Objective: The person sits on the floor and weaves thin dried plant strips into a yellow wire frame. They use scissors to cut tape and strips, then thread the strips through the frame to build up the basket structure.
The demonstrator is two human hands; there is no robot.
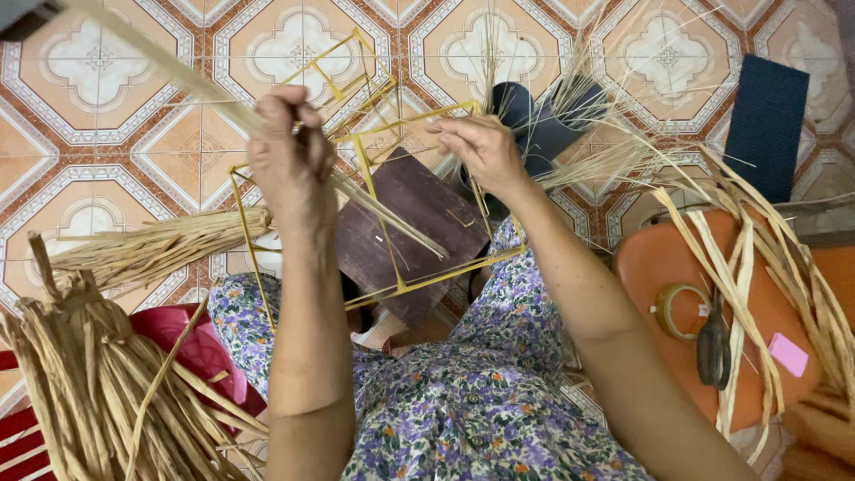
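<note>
My left hand is closed around a long flat straw strand that runs up to the top left and down right across a yellow wire frame. My right hand pinches the frame's upper edge and thin straw fibres there. The frame stands over a dark brown wooden board above my lap, which is covered by a floral dress.
A bundle of dried straw lies on a red plastic stool at the left. An orange stool at the right holds a tape roll, scissors, a pink block and straw strips. A dark blue mat lies on the patterned tiles.
</note>
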